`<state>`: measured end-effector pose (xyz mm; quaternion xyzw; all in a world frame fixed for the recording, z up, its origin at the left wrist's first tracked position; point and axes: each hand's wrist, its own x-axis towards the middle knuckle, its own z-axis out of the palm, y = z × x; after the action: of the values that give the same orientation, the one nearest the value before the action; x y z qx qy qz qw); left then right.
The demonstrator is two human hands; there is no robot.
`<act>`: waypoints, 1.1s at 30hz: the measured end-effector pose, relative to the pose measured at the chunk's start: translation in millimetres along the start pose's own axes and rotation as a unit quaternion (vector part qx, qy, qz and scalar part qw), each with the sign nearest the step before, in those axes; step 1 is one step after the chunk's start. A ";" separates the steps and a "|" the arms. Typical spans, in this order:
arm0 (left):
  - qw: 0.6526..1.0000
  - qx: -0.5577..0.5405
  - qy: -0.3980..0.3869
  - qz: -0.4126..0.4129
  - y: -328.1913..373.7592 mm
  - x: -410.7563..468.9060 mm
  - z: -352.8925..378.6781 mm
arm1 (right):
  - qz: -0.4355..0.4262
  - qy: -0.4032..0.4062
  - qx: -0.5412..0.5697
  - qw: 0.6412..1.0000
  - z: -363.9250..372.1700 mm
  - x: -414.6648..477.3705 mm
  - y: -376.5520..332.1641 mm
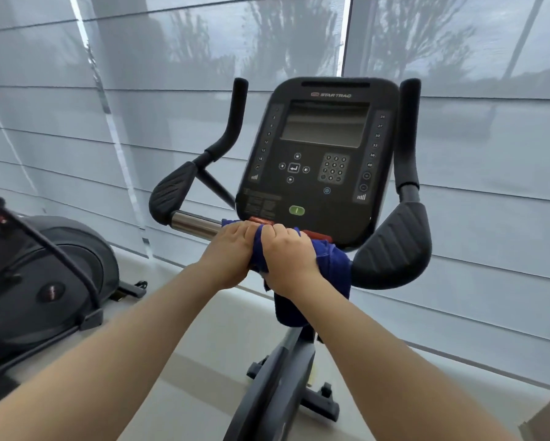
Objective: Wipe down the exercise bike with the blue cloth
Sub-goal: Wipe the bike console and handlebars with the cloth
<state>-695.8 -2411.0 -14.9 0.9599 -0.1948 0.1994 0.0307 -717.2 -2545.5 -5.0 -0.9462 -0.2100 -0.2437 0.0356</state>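
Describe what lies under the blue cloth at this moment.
The blue cloth drapes over the handlebar; its chrome bar emerges leftward. Both hands, left and right, press on it. The bar beneath is hidden.

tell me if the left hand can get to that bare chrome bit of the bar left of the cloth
Probably yes. The left hand grips the blue cloth right beside the chrome bar, and nothing lies between them.
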 end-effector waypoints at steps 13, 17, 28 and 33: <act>0.987 -0.017 0.071 0.140 57.6 -17.1 1.9 | -0.094 -0.087 -0.119 0.985 -50.5 -67.2 63.4; 0.986 0.007 0.074 0.152 49.8 -15.6 4.8 | -0.024 0.009 -0.167 0.986 -27.0 -68.1 49.3; 0.977 -0.050 0.109 0.178 21.4 -5.7 22.9 | 0.095 0.134 -0.176 0.971 16.9 -58.8 22.5; 0.969 -0.084 0.111 0.203 -19.9 -1.0 19.5 | 0.141 0.109 -0.140 0.974 24.2 -33.1 -12.1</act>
<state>-681.8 -2395.0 -32.8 0.8658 -0.3974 0.2899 0.0913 -737.7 -2543.0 -42.5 -0.9297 -0.0336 -0.3647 -0.0403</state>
